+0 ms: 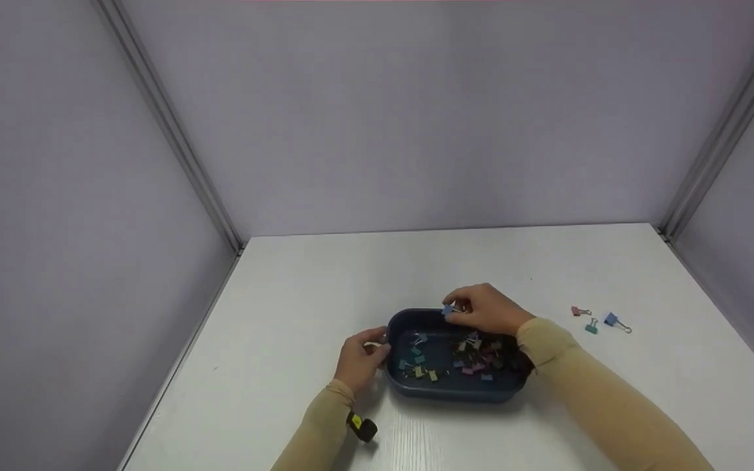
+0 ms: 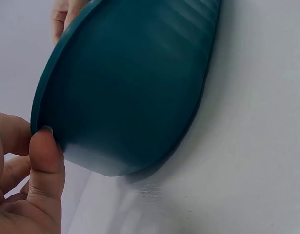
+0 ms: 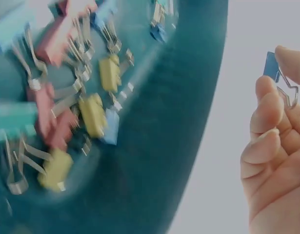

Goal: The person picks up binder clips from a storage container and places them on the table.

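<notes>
The small blue metal binder clip with silver wire handles (image 1: 448, 309) sits in the person's right hand (image 1: 489, 311), level in my head view with the far rim of the tray; I cannot tell whether it is over the inside or just beyond.

Nearest me, a black-and-yellow band (image 1: 362, 426) shows at the left tan sleeve (image 1: 324, 415). Ahead of it stands the dark blue-green, round-cornered oblong tray (image 1: 455, 395). The left hand (image 1: 359, 362) pinches its left end by the rim, probably to steady it while the right hand works.

Inside, yellow, green and blue clips (image 1: 419, 371) lie scattered on the left, and a denser mixed-colour pile (image 1: 475, 353) fills the right; the walls seem to be what corrals them.

The right hand's thumb and fingers are closed on the blue clip, handles towards the palm, which I judge leaves its blue body easy to see.

Off to the right, a pink clip (image 1: 576, 311), a green clip (image 1: 592, 329) and a larger blue clip (image 1: 611, 318) lie near one another on the white bench (image 1: 298, 294), outside the tray but within reach. Pale panels (image 1: 416, 131) close off the back.
</notes>
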`<control>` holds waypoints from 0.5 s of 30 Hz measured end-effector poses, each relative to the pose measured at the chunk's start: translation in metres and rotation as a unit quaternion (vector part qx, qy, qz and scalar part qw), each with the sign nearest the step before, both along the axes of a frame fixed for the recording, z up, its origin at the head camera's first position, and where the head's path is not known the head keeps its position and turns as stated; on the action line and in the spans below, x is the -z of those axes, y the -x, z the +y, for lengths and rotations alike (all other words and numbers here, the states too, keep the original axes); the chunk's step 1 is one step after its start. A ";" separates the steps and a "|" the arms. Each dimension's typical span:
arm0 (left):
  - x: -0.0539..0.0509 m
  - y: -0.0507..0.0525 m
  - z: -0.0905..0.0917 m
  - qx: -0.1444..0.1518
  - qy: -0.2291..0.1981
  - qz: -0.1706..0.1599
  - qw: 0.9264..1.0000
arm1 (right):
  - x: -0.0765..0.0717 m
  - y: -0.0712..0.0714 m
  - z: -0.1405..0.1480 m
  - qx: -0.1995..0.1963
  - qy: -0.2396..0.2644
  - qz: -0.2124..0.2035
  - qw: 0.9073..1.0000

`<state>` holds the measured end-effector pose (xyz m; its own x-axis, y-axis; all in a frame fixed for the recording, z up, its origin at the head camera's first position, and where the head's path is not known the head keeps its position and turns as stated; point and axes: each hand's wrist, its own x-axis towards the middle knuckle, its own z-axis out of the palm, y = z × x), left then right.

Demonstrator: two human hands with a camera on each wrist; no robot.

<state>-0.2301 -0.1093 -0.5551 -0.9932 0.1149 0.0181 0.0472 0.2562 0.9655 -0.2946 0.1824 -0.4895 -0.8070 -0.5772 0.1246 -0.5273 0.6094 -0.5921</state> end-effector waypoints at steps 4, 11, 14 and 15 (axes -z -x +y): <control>0.001 0.000 0.002 0.001 -0.003 0.003 1.000 | -0.011 0.001 0.022 0.020 0.013 0.010 1.000; 0.003 0.004 0.003 0.002 -0.008 -0.004 1.000 | -0.018 0.000 0.068 0.075 0.029 0.019 0.997; 0.002 0.004 0.003 0.002 -0.015 -0.015 1.000 | -0.017 -0.001 0.089 0.099 0.026 0.024 0.994; 0.001 0.004 0.003 0.002 -0.019 -0.022 1.000 | -0.016 -0.001 0.096 0.109 0.025 0.026 0.993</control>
<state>-0.2344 -0.1062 -0.5564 -0.9926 0.1196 -0.0205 0.0063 0.2200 0.9755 -0.2932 0.2784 -0.4730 -0.9040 -0.3819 0.1924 -0.4163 0.6832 -0.5999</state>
